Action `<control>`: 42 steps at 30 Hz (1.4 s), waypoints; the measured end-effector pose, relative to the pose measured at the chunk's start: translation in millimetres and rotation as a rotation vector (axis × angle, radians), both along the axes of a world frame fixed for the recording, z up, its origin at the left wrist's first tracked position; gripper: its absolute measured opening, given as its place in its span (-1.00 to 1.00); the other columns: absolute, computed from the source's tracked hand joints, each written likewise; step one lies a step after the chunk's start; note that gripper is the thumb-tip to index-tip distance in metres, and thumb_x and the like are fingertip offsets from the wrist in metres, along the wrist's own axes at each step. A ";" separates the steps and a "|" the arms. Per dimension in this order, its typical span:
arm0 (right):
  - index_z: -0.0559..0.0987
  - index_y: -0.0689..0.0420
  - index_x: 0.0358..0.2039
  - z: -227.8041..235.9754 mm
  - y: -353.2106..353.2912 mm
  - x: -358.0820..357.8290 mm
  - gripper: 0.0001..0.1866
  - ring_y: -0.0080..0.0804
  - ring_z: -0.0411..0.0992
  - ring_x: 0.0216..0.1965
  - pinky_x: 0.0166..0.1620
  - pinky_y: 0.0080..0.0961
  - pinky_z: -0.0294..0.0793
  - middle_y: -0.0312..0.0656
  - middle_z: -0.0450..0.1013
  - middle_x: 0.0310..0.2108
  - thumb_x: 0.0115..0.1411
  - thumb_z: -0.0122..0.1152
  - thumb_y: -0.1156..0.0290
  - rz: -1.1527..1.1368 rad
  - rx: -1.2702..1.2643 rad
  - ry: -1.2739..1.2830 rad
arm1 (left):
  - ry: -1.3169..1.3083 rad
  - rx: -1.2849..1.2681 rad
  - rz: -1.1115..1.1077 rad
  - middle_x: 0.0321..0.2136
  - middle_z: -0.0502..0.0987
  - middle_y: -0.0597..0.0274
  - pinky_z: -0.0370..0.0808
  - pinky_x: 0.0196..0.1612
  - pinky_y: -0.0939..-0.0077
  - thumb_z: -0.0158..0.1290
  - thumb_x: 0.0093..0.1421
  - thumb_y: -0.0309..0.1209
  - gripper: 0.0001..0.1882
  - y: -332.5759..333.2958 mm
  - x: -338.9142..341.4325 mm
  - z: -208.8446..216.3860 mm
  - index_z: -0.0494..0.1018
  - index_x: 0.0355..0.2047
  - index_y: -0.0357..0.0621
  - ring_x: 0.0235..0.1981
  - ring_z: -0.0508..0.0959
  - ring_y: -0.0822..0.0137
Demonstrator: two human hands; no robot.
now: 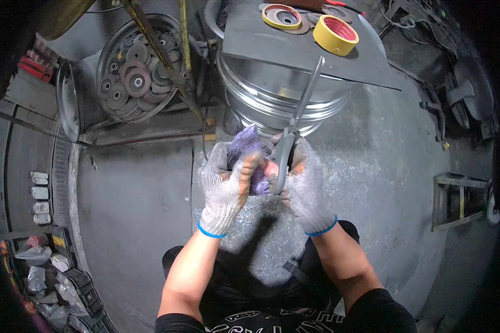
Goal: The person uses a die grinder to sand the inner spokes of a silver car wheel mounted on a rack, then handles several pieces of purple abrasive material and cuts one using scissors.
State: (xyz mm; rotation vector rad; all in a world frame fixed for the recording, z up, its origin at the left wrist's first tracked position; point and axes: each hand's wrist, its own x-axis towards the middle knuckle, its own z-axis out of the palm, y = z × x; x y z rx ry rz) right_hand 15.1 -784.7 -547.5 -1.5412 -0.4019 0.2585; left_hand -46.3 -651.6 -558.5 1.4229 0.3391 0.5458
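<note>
Both of my hands wear white knit gloves with blue cuffs and orange and grey stains, held close together above the floor. My left hand (224, 180) is closed on a crumpled purple cloth (244, 142), its thumb bent over the front. My right hand (305, 183) grips a pair of scissors (285, 158) by the grey handles. Their blades point up and away, close together, above a metal drum. A bare fingertip shows between the hands, beside the cloth. The folds of the cloth hide what else lies between my palms.
Ahead, a dark board (250, 41) lies on the shiny metal drum (261, 108), carrying yellow tape rolls (335, 35). A round pan (103, 69) of grinding discs (137, 81) stands at the far left. Right is a metal step frame (461, 201); lower left, an open toolbox (83, 288).
</note>
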 end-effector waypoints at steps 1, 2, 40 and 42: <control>0.45 0.18 -0.03 5.1 0.0 -2.4 -0.54 -0.70 0.32 -0.48 -0.42 -0.70 0.33 -0.39 0.38 -0.42 0.09 0.43 0.46 0.023 0.086 0.122 | -0.019 -0.236 -0.060 -0.40 0.52 0.37 0.46 -0.29 0.66 0.16 0.23 -0.51 -0.80 -0.7 0.5 3.6 0.49 -0.15 -0.30 -0.39 0.48 0.58; 0.45 0.18 -0.03 8.2 0.6 -4.0 -0.54 -0.70 0.32 -0.48 -0.43 -0.70 0.33 -0.38 0.38 -0.42 0.08 0.43 0.47 0.046 0.170 0.244 | 0.021 -0.186 -0.035 -0.34 0.56 0.32 0.46 -0.28 0.65 0.20 0.21 -0.49 -0.75 -5.4 1.7 9.5 0.49 -0.12 -0.30 -0.37 0.51 0.54; 0.49 0.22 -0.09 13.1 -5.9 5.7 -0.56 -0.60 0.37 -0.32 -0.25 -0.63 0.39 -0.36 0.41 -0.34 0.06 0.45 0.37 -0.044 0.029 0.246 | 0.342 -0.401 -0.205 -0.55 0.54 0.24 0.31 -0.71 0.64 0.27 0.13 -0.24 -0.68 11.9 -6.0 15.1 0.52 -0.28 -0.25 -0.74 0.41 0.51; 0.49 0.22 -0.09 9.4 -5.1 0.9 -0.57 -0.61 0.38 -0.34 -0.28 -0.64 0.41 -0.37 0.42 -0.36 0.06 0.45 0.39 -0.012 0.069 0.261 | 0.310 -0.396 -0.199 -0.55 0.53 0.25 0.31 -0.73 0.63 0.25 0.14 -0.26 -0.70 15.8 -4.2 17.9 0.51 -0.27 -0.24 -0.75 0.41 0.51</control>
